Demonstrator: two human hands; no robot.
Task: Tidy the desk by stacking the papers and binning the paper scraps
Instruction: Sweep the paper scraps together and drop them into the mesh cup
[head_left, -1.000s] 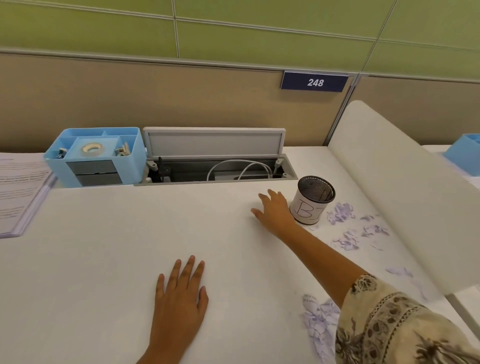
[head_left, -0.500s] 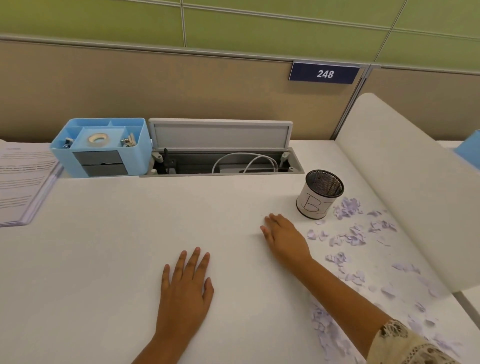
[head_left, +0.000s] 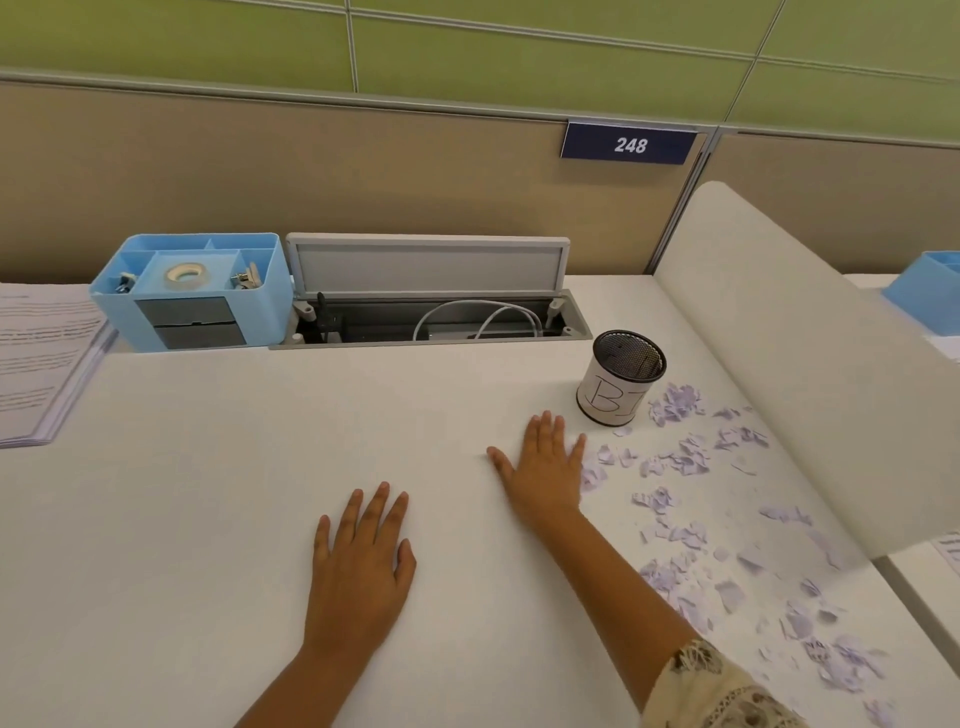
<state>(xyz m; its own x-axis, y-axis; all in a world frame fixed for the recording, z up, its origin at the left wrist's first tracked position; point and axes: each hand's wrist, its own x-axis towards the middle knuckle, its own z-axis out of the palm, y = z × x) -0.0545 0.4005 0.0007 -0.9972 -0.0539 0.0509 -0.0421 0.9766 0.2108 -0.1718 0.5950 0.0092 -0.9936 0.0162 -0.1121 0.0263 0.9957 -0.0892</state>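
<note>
- The paper scraps (head_left: 680, 462) lie scattered over the right side of the desk (head_left: 208, 519), from beside the mesh bin (head_left: 621, 376) down towards my near right
- They look light, thin and limp, so I judge they would scatter if flicked; better to sweep them into a heap, then pinch up clumps
- My right hand (head_left: 545, 467) lies flat, fingers straight, holding nothing, its little-finger edge touching the nearest scraps
- My left hand (head_left: 361, 566) rests flat on bare desk, fingers spread, holding nothing
- The papers (head_left: 36, 358) sit stacked at the far left, beside the blue organiser (head_left: 192, 291)
</note>
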